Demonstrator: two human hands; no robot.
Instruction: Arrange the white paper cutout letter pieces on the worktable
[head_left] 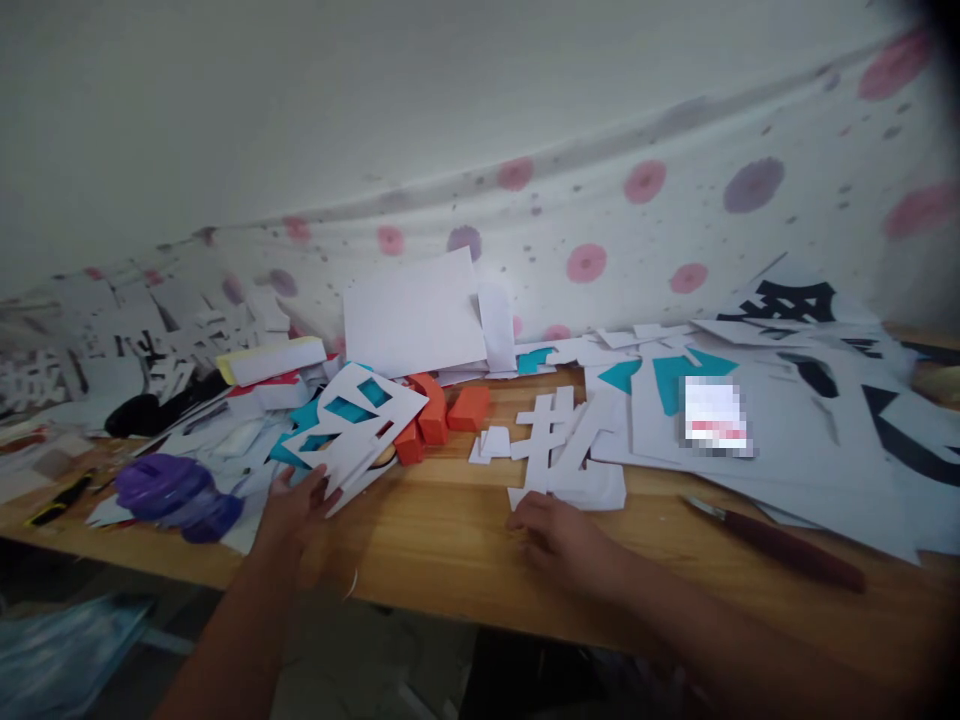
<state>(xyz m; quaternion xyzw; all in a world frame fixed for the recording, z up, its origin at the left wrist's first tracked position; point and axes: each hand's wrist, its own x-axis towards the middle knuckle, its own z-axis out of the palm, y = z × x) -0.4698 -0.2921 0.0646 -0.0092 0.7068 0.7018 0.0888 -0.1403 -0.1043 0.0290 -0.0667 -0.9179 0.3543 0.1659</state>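
My left hand point(294, 505) is closed on the lower edge of a white cut-out sheet point(360, 425), which is tilted up with teal showing through its openings. Orange blocks point(431, 410) lie just beyond that sheet. At the middle of the table, my right hand point(562, 540) has its fingers curled at the near edge of a white cut-out character point(544, 450); its fingertips are partly hidden. Small white offcuts point(493, 443) lie to the left of the character.
A craft knife with a dark red handle point(795, 548) lies at right, near stacked white sheets point(840, 470). On the left are a purple bottle point(176, 490) and a yellow-black cutter point(64, 498). A white board point(412, 315) leans against the spotted curtain point(645, 230).
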